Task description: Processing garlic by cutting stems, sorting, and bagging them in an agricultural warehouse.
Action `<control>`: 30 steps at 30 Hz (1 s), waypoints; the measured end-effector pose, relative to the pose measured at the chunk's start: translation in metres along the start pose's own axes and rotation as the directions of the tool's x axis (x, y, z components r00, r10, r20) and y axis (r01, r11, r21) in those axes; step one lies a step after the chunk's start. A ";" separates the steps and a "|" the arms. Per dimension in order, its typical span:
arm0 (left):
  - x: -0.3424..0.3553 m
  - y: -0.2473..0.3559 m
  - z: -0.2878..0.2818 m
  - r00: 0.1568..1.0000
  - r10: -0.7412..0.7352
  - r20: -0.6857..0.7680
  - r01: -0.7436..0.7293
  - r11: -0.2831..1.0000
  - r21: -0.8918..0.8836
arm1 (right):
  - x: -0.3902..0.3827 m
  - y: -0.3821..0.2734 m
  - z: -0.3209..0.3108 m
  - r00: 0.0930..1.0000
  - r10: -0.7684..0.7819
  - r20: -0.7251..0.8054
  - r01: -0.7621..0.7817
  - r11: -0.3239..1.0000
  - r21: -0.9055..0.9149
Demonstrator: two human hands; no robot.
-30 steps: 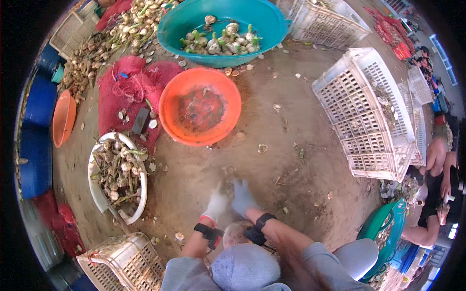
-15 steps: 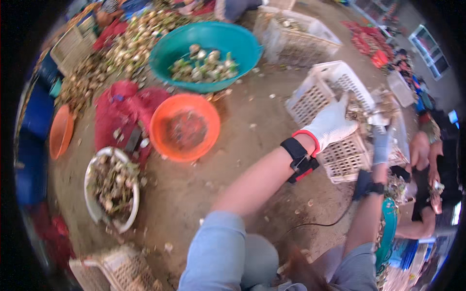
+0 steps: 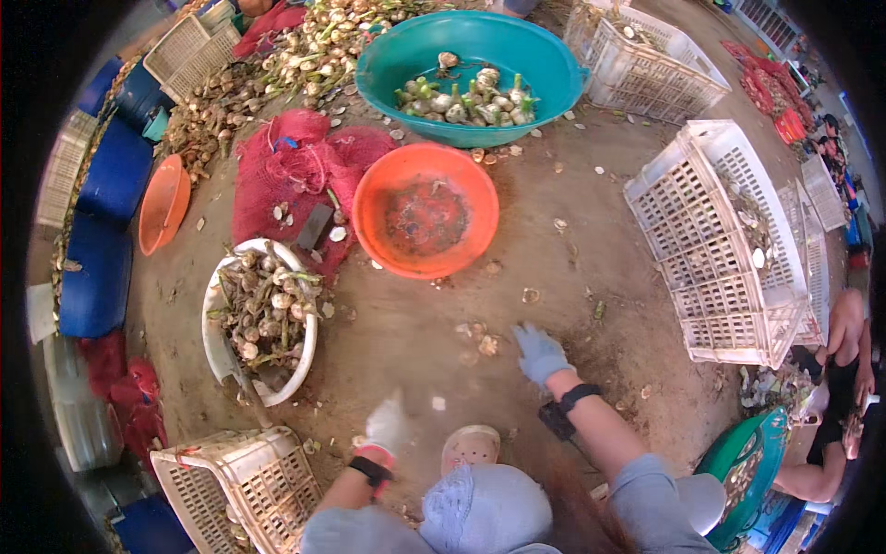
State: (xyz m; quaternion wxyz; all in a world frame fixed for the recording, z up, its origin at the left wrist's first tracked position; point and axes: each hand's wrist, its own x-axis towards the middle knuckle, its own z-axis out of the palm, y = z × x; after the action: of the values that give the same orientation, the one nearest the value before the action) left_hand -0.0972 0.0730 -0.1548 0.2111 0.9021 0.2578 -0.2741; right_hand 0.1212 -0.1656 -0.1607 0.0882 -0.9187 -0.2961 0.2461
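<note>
My right hand (image 3: 541,355), in a grey-blue glove, reaches low over the dirty floor with its fingers stretched apart and holds nothing. Just left of its fingertips lies a small heap of pale peel scraps (image 3: 482,340). My left hand (image 3: 388,425), in a white glove, is smeared by motion near my shoe (image 3: 472,445); its fingers cannot be made out. Left of it stands a white tub (image 3: 309,355) heaped with garlic bulbs (image 3: 265,309) on stalks. Ahead of both hands sits an orange basin (image 3: 475,208) with dirt on its bottom.
A big teal tub (image 3: 388,60) holding trimmed garlic stands beyond the basin. White plastic crates (image 3: 715,268) stand at right and another crate (image 3: 277,485) at lower left. A red mesh sack (image 3: 305,175) lies by the basin. Another person's arm (image 3: 821,475) shows at far right.
Both my hands have left the white crate at right and come back low in front of me, the left one farther left. My view has turned, so the crate shows whole.
</note>
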 end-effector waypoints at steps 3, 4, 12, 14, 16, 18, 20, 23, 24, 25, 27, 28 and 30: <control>-0.004 0.031 0.046 0.993 -0.022 -0.117 0.005 0.990 -0.143 | 0.026 -0.042 0.011 0.997 -0.055 -0.058 0.048 0.992 -0.119; 0.000 0.041 0.055 0.988 -0.082 -0.132 0.054 0.977 -0.204 | 0.029 -0.052 0.014 0.984 -0.125 -0.129 0.108 0.985 -0.132; 0.032 0.091 0.046 0.995 -0.097 -0.026 0.049 0.688 -0.724 | -0.027 -0.091 0.073 0.999 0.016 -0.052 0.002 0.946 0.324; 0.024 0.097 0.037 0.999 -0.051 0.013 0.041 0.583 -0.811 | -0.030 -0.082 0.086 1.000 0.022 0.016 -0.027 0.854 0.520; 0.019 0.106 0.024 0.999 -0.031 -0.019 0.000 0.527 -0.850 | -0.031 -0.069 0.090 0.993 0.017 0.120 -0.102 0.659 0.745; 0.013 0.126 0.004 0.995 0.085 -0.046 -0.082 0.505 -0.859 | -0.033 -0.053 0.076 0.991 0.082 0.104 -0.132 0.540 0.831; 0.020 0.163 -0.030 0.951 0.308 -0.037 -0.180 0.449 -0.875 | -0.046 -0.037 0.042 0.977 0.205 -0.066 -0.013 0.364 0.931; 0.012 0.273 -0.091 0.648 0.698 -0.303 -0.641 0.286 -0.712 | -0.077 0.015 -0.068 0.749 0.459 -0.478 0.232 0.494 0.838; 0.007 0.315 -0.114 0.475 0.789 -0.390 -0.818 0.232 -0.526 | -0.085 0.044 -0.119 0.597 0.509 -0.620 0.276 0.596 0.754; 0.001 0.358 -0.137 0.358 0.815 -0.456 -0.840 0.068 -0.538 | -0.093 0.078 -0.170 0.445 0.521 -0.728 0.270 0.697 0.664; -0.009 0.416 -0.172 0.291 0.700 -0.652 -0.899 -0.034 -0.437 | -0.106 0.152 -0.271 0.234 0.470 -0.851 0.092 0.861 0.501; -0.001 0.430 -0.185 0.311 0.746 -0.588 -0.904 0.041 -0.426 | -0.112 0.186 -0.308 0.219 0.439 -0.872 -0.034 0.896 0.443; 0.023 0.415 -0.191 0.207 0.721 -0.661 -0.971 0.068 -0.230 | -0.130 0.238 -0.346 0.409 0.238 -0.881 -0.116 0.971 0.208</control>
State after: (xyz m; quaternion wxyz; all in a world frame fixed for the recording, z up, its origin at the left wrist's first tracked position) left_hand 0.2339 -0.1419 0.0755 0.5582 0.7743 -0.2296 0.1901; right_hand 0.3229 -0.4405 0.1165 0.2581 -0.9268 -0.0897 -0.2576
